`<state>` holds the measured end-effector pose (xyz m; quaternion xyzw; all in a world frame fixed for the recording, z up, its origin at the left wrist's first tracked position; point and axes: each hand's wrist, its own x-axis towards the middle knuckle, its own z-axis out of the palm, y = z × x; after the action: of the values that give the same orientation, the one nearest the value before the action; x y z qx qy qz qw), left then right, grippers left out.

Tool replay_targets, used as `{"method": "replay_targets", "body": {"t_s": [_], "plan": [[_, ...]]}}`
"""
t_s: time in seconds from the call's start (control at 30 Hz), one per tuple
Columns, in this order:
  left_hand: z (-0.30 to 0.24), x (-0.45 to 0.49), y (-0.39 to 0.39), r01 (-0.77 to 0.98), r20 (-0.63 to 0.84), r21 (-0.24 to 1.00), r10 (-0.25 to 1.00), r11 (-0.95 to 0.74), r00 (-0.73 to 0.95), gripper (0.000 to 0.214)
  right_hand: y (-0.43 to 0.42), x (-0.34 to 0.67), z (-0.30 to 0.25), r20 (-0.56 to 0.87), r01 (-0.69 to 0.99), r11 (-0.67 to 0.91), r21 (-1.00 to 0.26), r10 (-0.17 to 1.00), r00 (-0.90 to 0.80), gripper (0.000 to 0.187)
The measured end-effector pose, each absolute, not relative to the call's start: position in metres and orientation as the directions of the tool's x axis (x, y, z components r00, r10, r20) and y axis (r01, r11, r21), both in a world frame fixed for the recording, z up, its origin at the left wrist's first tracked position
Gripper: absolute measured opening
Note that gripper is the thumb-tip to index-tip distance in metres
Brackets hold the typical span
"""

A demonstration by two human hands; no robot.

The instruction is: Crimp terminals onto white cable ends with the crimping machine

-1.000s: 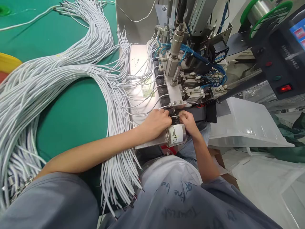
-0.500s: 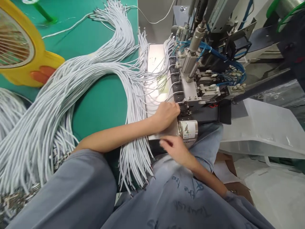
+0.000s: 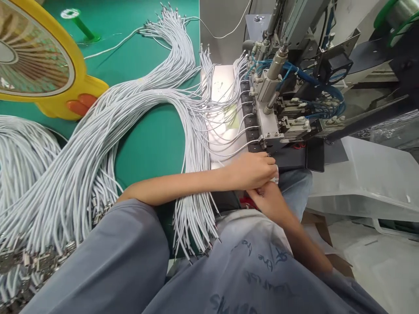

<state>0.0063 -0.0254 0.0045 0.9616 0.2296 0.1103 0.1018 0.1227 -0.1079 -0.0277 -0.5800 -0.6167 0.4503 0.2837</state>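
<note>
My left hand [image 3: 253, 170] reaches across from the left, its fingers curled closed just below the front of the machine's black fixture [image 3: 250, 120]. Against its underside sits my right hand [image 3: 270, 200], also closed, the two meeting near a metal canister [image 3: 276, 174] that they mostly cover. Whatever lies between the fingers is hidden. White cables [image 3: 193, 144] hang in a thick bundle under my left forearm. Several single cables run from that bundle over a lit white plate [image 3: 225, 146] into the slots of the fixture.
A machine with metal cylinders [image 3: 273, 78] and blue air hoses [image 3: 303, 78] rises beyond the fixture. On the green table [image 3: 147, 131] are more cable bundles [image 3: 26, 161], a yellow fan [image 3: 78, 83] and a green spool stand [image 3: 83, 28]. A translucent bin [image 3: 366, 174] stands at right.
My left hand has come away from the fixture slot, toward me and rightward. My right hand has moved up and right to meet it. A cable now shows in the nearest slot.
</note>
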Motion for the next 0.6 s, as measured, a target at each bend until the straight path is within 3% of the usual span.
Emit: {"method": "replay_targets", "body": {"t_s": [0.13, 0.27, 0.4, 0.6], "plan": [[0.004, 0.003, -0.020, 0.469, 0.215, 0.316, 0.544, -0.825, 0.811, 0.036, -0.084, 0.149, -0.019, -0.080, 0.360, -0.067, -0.931, 0.997, -0.023, 0.005], [0.000, 0.000, -0.009, 0.527, 0.233, 0.311, 0.601, -0.791, 0.764, 0.025, -0.062, 0.162, -0.020, -0.064, 0.164, -0.078, -0.983, 0.994, 0.091, 0.016], [-0.002, 0.000, -0.002, 0.497, 0.259, 0.302, 0.572, -0.813, 0.778, 0.026, -0.052, 0.163, -0.024, -0.057, -0.003, -0.058, -0.998, 0.978, 0.202, 0.023], [-0.006, 0.002, -0.002, 0.439, 0.332, 0.439, 0.595, -0.784, 0.732, 0.023, -0.058, 0.149, -0.028, -0.066, -0.107, -0.037, -0.994, 0.956, 0.285, 0.019]]}}
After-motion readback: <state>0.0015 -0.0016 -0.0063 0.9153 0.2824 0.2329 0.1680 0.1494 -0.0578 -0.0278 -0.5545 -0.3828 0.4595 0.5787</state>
